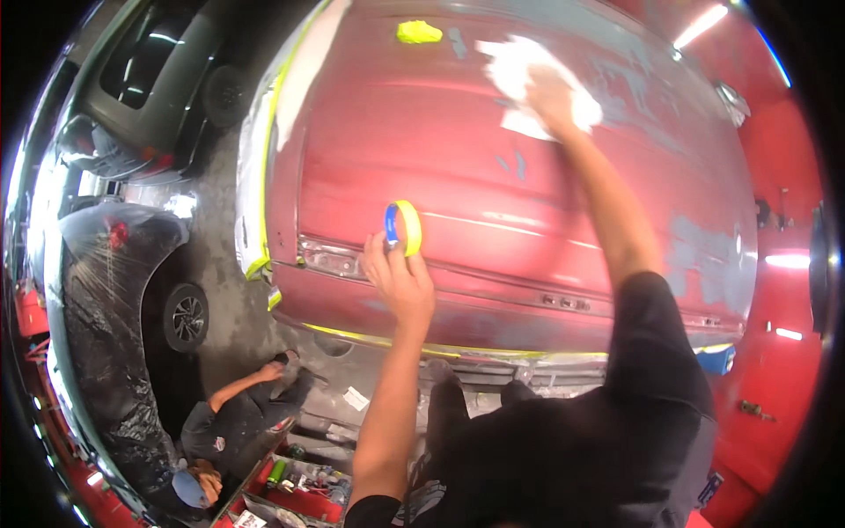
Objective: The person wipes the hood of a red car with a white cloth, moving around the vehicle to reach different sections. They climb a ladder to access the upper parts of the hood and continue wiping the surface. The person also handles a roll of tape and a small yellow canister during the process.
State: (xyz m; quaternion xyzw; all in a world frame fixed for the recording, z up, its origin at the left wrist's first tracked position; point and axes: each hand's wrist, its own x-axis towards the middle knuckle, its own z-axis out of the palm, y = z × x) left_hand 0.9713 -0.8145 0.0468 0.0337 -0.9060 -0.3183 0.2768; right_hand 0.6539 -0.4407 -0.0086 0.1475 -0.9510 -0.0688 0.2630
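My left hand grips a roll of yellow tape with a blue inner core, held upright over the near edge of a red vehicle panel. Far out on that panel, my right hand bears down on a bunched white cloth; its fingers are blurred. Grey patches mark the red surface. A crumpled bright yellow piece lies on the panel's far part, left of the cloth.
White masking sheet with yellow tape covers the panel's left edge. At lower left a person crouches beside a plastic-covered vehicle. A red tool cart stands near my left elbow. Another dark vehicle is at far left.
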